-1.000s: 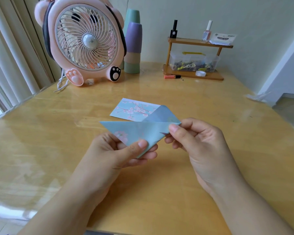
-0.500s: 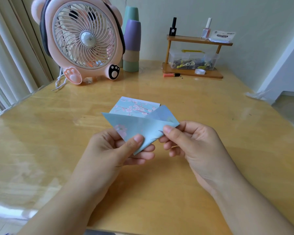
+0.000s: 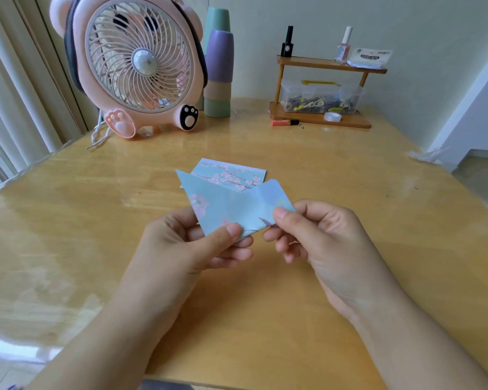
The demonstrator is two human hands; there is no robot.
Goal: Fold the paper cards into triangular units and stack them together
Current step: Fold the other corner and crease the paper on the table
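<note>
1. Pale blue paper card with pink blossom print, folded to a triangle [image 3: 228, 209], held up above the glossy yellow wooden table [image 3: 68, 235], point downward, long edge on top.
2. Left hand [image 3: 189, 249]: thumb pressed on the front of the folded card near its lower tip, curled fingers behind it. Pinching the paper.
3. Right hand [image 3: 321, 243]: thumb and index finger pinching the card's right corner, other fingers loosely curled below.
4. Small rounded flap standing up at the card's upper right, just above the right thumb.
5. Flat rectangular blue card with cherry-blossom print [image 3: 231, 174] lying on the table right behind the folded one, partly hidden by it.
6. Pink bear-shaped desk fan [image 3: 135, 66] at the table's far left, white cord trailing beside it.
7. Stack of pastel cups, green, purple, tan [image 3: 219, 66], just right of the fan.
8. Small two-tier wooden shelf [image 3: 321, 91] at far right: nail-polish bottles on top, clear plastic box below, tape roll on its base.
</note>
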